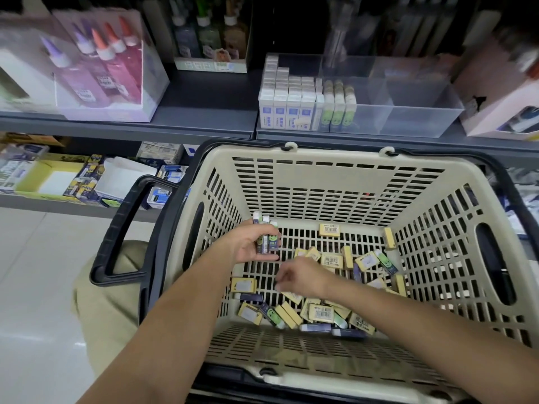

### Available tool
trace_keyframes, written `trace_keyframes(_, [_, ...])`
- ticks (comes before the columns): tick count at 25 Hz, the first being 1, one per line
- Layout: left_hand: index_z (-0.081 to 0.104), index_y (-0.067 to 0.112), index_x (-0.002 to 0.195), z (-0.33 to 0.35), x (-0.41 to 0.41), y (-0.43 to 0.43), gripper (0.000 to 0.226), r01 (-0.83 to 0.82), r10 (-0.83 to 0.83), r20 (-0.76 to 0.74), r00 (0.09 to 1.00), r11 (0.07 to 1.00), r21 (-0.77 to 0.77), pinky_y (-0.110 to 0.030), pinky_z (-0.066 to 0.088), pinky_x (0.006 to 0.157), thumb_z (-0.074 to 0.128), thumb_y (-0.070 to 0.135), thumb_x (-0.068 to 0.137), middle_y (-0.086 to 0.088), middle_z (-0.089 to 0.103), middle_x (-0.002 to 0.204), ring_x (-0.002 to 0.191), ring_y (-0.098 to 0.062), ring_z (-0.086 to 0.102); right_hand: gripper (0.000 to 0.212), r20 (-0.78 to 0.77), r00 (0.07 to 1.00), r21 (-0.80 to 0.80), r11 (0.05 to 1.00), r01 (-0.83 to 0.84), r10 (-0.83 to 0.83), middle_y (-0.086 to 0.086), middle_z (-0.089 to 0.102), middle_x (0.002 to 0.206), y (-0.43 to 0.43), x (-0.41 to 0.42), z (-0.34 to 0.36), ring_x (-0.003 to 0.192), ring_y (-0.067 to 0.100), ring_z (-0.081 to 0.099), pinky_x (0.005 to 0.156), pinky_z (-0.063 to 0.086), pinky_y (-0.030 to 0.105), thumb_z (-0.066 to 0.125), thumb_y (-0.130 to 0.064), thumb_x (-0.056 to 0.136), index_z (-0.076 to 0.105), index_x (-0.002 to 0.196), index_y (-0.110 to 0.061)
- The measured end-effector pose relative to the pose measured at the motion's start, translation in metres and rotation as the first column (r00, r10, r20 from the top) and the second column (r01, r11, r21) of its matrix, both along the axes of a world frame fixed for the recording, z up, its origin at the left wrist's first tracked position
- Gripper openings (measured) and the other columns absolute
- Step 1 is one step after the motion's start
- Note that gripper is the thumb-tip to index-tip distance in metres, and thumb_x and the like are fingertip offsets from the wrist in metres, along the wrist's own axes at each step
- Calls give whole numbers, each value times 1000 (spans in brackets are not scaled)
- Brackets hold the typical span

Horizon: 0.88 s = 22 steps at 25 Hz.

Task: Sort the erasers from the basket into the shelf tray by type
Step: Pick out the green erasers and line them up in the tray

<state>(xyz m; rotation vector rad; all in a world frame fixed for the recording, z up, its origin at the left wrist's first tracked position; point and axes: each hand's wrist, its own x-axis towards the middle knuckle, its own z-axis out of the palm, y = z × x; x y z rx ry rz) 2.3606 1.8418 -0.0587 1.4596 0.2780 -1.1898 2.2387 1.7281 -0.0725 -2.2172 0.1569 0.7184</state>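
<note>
- Looks like the gathering step: pulling one type out of the basket (335, 158) into a handful before any trip up to the shelf tray (414, 118).
- Left hand (250, 247): curled round a small bundle of green-faced erasers (267, 242), held upright above the basket floor, near its left wall.
- Right hand (303, 277): down among the loose erasers on the basket floor, fingers bent and blurred; cannot tell whether anything is pinched.
- Plenty left to sort in the basket: mostly yellow erasers (320, 312), with a few dark-sleeved ones mixed in.
- Already standing in the tray: white-and-blue erasers (287, 107) at the left, a green-faced row (339, 110) just beside them.
- Next, probably: picking out the stray green-faced eraser (389, 262) at the right of the pile, adding it to the bundle, then lifting the lot to the matching row without knocking the neighbours.
</note>
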Motion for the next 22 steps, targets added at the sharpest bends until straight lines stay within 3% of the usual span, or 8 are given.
trace_keyframes(3, [53, 9, 100, 2, -1, -2, 30, 5, -5, 2, 1000, 1000, -3, -39, 58, 61, 70, 1, 77, -13, 64, 96, 83, -23, 66, 38, -6, 945, -311, 898, -312, 327, 7, 58, 111, 26, -6, -15, 101, 24, 56, 81, 49, 35, 59, -43, 86, 63, 107, -11])
trace_keyframes(6, [55, 7, 101, 0, -2, -5, 29, 41, -41, 4, 999, 999, 4, -36, 57, 61, 71, 4, 77, -14, 65, 97, 83, -22, 66, 41, -34, 905, -455, 799, -392, 425, 11, 54, 105, 44, -8, -20, 99, 27, 53, 68, 41, 31, 57, -45, 84, 65, 101, -8])
trace_keyframes(9, [61, 7, 96, -1, 1, -3, 21, 75, -75, 10, 997, 997, 5, -29, 55, 58, 71, 7, 77, -11, 68, 89, 75, -18, 69, 30, 2, 944, -302, 900, -315, 331, 11, 58, 101, 40, -7, -13, 91, 26, 57, 69, 48, 33, 57, -35, 82, 64, 93, -8])
trace_keyframes(12, [60, 3, 105, -2, 1, -3, 30, 84, -84, 29, 996, 996, 18, -27, 54, 57, 71, 6, 77, -13, 69, 92, 81, -20, 70, 11, 39, 995, -54, 995, -85, 87, 3, 61, 90, 7, -4, 10, 79, 15, 61, 68, 54, 32, 51, -27, 89, 50, 94, -16])
trace_keyframes(14, [58, 1, 110, 0, 0, -6, 36, 99, -99, 29, 995, 995, 13, -26, 53, 56, 72, 6, 76, -15, 68, 94, 84, -22, 69, 5, 53, 999, -13, 1000, 8, -7, 3, 62, 91, -21, -2, 27, 80, 13, 65, 64, 55, 27, 46, -25, 93, 46, 96, -21])
trace_keyframes(16, [60, 2, 104, 6, -3, -11, 32, 118, -118, 2, 993, 992, -39, -25, 54, 56, 74, 6, 75, -14, 71, 90, 82, -22, 70, 13, 82, 995, -27, 997, 66, -64, 3, 63, 91, -44, 3, 43, 74, 11, 62, 61, 51, 27, 45, -23, 94, 52, 103, -17])
trace_keyframes(19, [60, 4, 104, 22, -6, -20, 46, 147, -150, -13, 989, 979, -139, -23, 54, 58, 81, 12, 64, -9, 73, 85, 75, -17, 69, 25, 211, 973, -57, 993, 102, -88, -3, 59, 89, -66, 8, 60, 76, 12, 57, 73, 47, 30, 51, -15, 91, 62, 113, -18])
trace_keyframes(22, [56, 6, 106, 37, -4, -30, 54, 137, -130, 50, 990, 976, -168, -22, 53, 54, 81, 11, 59, -7, 73, 81, 71, -16, 70, 17, 223, 922, 195, 941, 277, -317, 5, 63, 94, -82, 9, 78, 85, 20, 65, 81, 53, 33, 61, -9, 87, 59, 103, -15])
